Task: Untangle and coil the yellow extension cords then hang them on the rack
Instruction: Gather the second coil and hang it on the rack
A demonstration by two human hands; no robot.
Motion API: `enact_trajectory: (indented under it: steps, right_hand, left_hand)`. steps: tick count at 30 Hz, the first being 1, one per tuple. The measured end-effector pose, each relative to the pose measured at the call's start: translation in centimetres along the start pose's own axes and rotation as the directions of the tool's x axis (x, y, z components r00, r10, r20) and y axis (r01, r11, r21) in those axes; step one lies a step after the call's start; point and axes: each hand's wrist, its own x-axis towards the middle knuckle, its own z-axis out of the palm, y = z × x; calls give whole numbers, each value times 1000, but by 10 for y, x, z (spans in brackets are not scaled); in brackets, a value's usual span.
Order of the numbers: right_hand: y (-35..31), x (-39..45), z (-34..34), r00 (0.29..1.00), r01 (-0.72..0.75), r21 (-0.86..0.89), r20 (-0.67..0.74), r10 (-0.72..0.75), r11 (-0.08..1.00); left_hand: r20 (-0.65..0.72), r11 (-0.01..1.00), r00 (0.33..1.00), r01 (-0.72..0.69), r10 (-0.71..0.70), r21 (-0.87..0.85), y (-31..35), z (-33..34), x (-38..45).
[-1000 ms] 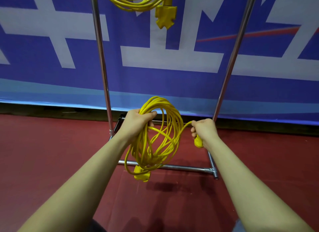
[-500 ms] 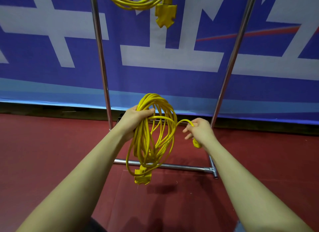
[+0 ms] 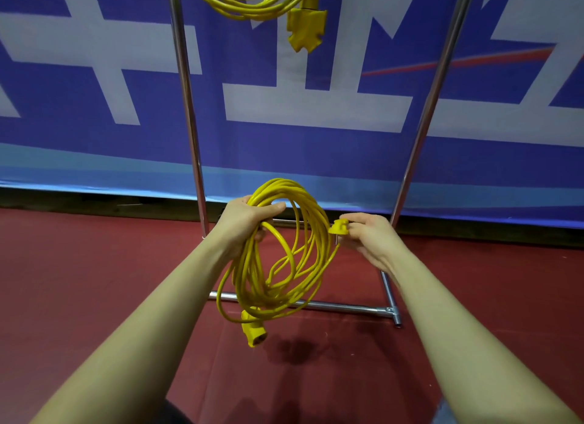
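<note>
In my left hand (image 3: 249, 216), top of the coil (image 3: 278, 250) clenched; right hand (image 3: 366, 234) pinches plug (image 3: 338, 227). Cord's probably floppy, light: grip bundled loops.

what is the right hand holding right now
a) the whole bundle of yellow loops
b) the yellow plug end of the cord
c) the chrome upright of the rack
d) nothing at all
b: the right hand pinches the small yellow plug end of the coiled yellow extension cord, while the left hand grips the bundle of loops at the top, in front of the chrome metal rack.
</note>
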Motion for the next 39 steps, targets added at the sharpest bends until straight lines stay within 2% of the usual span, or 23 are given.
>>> enact_trajectory:
  steps: [1,3,4,5,6,8,11,14,18,23,26,27,31,35,39]
  right_hand:
    - [1,-2,-3,997,74,-175,13,-73,982]
    - [1,-1,-9,969,237,-538,72,-236,809]
    - [0,-1,-10,943,306,-637,103,-315,708]
    - [-1,-2,-9,913,369,-662,129,-386,653]
    - [-2,-4,-7,880,437,-627,148,-451,645]
    - [-7,-9,0,826,541,-454,124,-550,708]
    - [-15,-14,8,804,583,-215,11,-595,784]
    - [-19,-11,16,817,569,-162,4,-576,806]
    - [-10,-6,20,823,569,-334,235,-518,752]
    - [-9,-5,20,859,511,-445,260,-440,735]
    - [-14,-8,21,907,396,-395,308,-287,829]
    - [-13,-8,21,902,389,-378,341,-265,840]
    - [-11,-9,23,867,437,-462,443,-226,771]
    - [-13,-13,24,874,408,-361,421,-244,838]
    - [-22,-20,27,890,242,-157,429,-155,957]
  left_hand:
    - [-5,1000,1000,-1,1,0,1,0,0]
    - [-2,1000,1000,-5,5,2,2,1,0]
    - [4,1000,1000,-10,10,6,3,1,0]
    - [12,1000,1000,-13,13,11,4,1,-1]
    - [20,1000,1000,-15,15,16,4,1,-1]
    - [34,1000,999,-10,9,29,5,0,-3]
    - [47,999,999,2,-5,52,5,0,-6]
    - [81,998,997,10,-15,69,5,1,-8]
    - [164,998,986,6,-17,68,8,2,-11]
    - [282,1000,959,-5,-3,30,12,-3,-11]
    - [302,1000,953,-9,6,9,11,-3,-10]
    - [300,1000,954,-8,7,3,10,-3,-10]
    - [316,1000,949,-12,6,17,9,-5,-10]
    - [334,999,943,-11,-6,49,10,-5,-11]
    - [361,996,931,-80,58,45,8,-14,-8]
